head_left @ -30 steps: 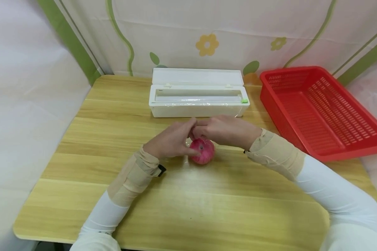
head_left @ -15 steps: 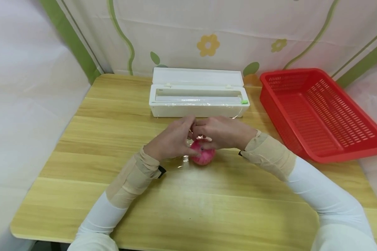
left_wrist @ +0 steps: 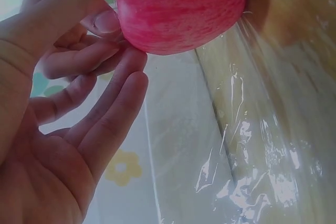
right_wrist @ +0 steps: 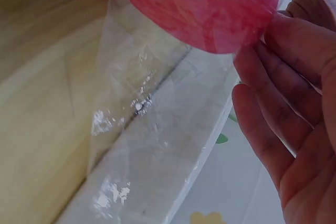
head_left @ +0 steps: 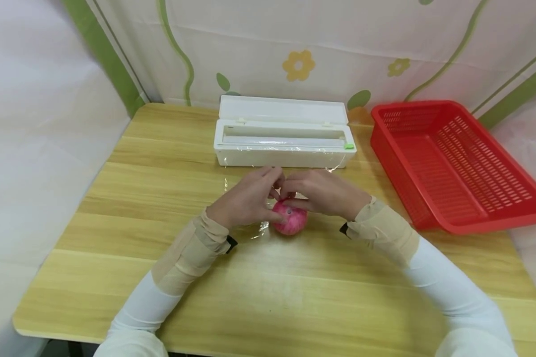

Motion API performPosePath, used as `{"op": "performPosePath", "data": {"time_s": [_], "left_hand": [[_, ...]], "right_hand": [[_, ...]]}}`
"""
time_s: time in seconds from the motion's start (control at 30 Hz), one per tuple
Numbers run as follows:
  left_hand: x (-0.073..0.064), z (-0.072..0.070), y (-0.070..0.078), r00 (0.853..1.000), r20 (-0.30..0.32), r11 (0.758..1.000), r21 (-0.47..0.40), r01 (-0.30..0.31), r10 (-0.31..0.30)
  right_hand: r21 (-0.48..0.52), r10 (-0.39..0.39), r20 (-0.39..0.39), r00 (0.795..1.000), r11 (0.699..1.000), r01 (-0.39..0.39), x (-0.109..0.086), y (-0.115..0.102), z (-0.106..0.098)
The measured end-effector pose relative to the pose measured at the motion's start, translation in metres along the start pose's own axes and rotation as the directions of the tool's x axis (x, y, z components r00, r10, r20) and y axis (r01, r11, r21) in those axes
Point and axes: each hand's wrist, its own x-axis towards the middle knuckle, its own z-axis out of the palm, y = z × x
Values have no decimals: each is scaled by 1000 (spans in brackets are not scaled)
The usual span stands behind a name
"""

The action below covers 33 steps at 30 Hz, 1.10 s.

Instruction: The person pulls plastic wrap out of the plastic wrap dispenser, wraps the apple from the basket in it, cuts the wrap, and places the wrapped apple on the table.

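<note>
A pink-red apple (head_left: 291,222) sits on the wooden table between both hands. My left hand (head_left: 246,199) holds it from the left, thumb on its near top and fingers at its far side. From the right, my right hand (head_left: 327,192) holds it with the thumb on top and the fingers bent behind. Clear cling film (right_wrist: 123,95) covers part of the apple and stretches away from it; the left wrist view also shows shiny film (left_wrist: 273,166) beside the apple (left_wrist: 181,11). The fingertips of the two hands meet behind the apple, where details are partly hidden.
A white cling film box (head_left: 283,158) with its lid up stands behind the hands, a roll (head_left: 286,141) inside. A red plastic basket (head_left: 395,166) stands at the right back. A flowered curtain (head_left: 250,44) hangs behind the wooden table (head_left: 129,238).
My right hand has shifted slightly, and its thumb now lies over the apple's top. More film glints left of the apple. The left hand stays nearly in place.
</note>
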Motion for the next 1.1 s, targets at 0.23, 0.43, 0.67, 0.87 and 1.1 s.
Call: {"op": "performPosePath", "data": {"time_s": [0.23, 0.43, 0.67, 0.87, 1.1], "left_hand": [[0, 1, 1, 1000, -5, 1000, 16, -12, 12], [-1, 3, 1, 997, -30, 993, 105, -60, 64], [-2, 3, 4, 995, -34, 978, 188, -91, 99], [-2, 2, 4, 990, -17, 958, 256, -130, 139], [-3, 1, 1, 982, -11, 943, 282, -177, 188]], "right_hand": [[115, 78, -59, 995, 991, -71, -9, 2, 6], [233, 117, -59, 991, 967, -100, -12, 5, 11], [276, 170, -76, 983, 951, -143, -15, 5, 16], [326, 198, -93, 976, 932, -158, -17, 7, 22], [354, 173, -94, 980, 926, -129, -23, 7, 21]]}}
